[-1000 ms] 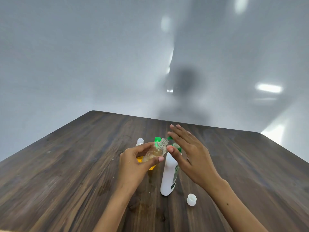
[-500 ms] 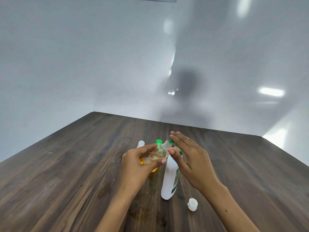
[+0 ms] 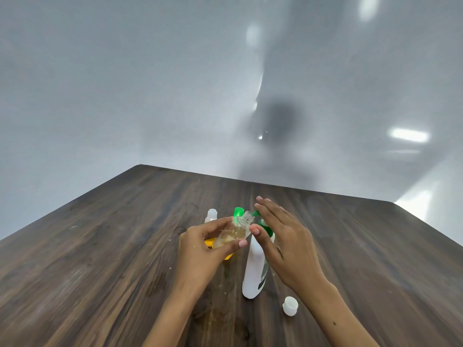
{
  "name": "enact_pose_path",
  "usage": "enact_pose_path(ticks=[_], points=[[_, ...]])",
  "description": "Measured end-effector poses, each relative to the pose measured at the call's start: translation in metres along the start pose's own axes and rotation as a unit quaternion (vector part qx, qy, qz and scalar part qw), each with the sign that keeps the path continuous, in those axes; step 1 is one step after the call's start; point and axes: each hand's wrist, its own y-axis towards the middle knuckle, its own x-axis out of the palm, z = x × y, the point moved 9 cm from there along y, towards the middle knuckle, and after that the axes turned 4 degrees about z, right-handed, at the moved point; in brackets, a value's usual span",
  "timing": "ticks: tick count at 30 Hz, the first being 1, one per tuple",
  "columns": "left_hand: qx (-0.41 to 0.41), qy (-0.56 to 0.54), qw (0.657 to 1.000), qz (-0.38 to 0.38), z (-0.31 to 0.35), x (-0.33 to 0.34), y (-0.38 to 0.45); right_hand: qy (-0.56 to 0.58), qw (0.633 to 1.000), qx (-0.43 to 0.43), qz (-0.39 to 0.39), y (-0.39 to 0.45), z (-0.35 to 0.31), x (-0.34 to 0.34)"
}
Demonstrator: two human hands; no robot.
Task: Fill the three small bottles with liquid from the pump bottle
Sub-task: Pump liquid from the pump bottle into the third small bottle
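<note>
White pump bottle (image 3: 253, 269), green pump (image 3: 265, 225); dark wood-grain table (image 3: 100, 246).

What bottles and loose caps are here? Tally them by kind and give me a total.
Small bottles: 3 (clear bottle in the left hand, white-capped bottle, green-capped bottle)
Pump bottle: 1
Loose white cap: 1
Total: 5

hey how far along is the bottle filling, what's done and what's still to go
In hand: the left hand grips a tilted clear bottle, uncapped and partly full of yellowish liquid, its mouth at the pump bottle spout; the right hand lies flat on the pump. Its white cap sits on the table. Two capped small bottles, white-capped and green-capped, stand behind; their fill is hidden. Left: top up, recap.
</note>
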Motion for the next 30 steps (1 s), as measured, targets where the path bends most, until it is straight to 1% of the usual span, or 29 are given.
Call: enact_pose_path(ticks=[4,8,13,22,30], points=[[-0.002,0.017,1.000,-0.002,-0.004,0.001,-0.001,0.016,1.000,0.012,0.000,-0.001,0.004,0.001],[-0.007,0.020,1.000,-0.005,-0.007,0.002,-0.002,0.016,1.000,0.003,-0.002,0.006,0.001,-0.003],[-0.001,0.011,1.000,0.000,-0.007,0.000,-0.003,-0.015,1.000,-0.010,0.023,-0.003,0.000,0.000],[0.024,-0.001,1.000,-0.001,0.004,-0.004,-0.004,-0.025,0.999,-0.011,0.032,0.002,-0.001,-0.002],[0.028,0.006,1.000,-0.002,0.007,-0.005,-0.003,-0.007,0.999,-0.014,0.051,-0.002,0.000,-0.002]])
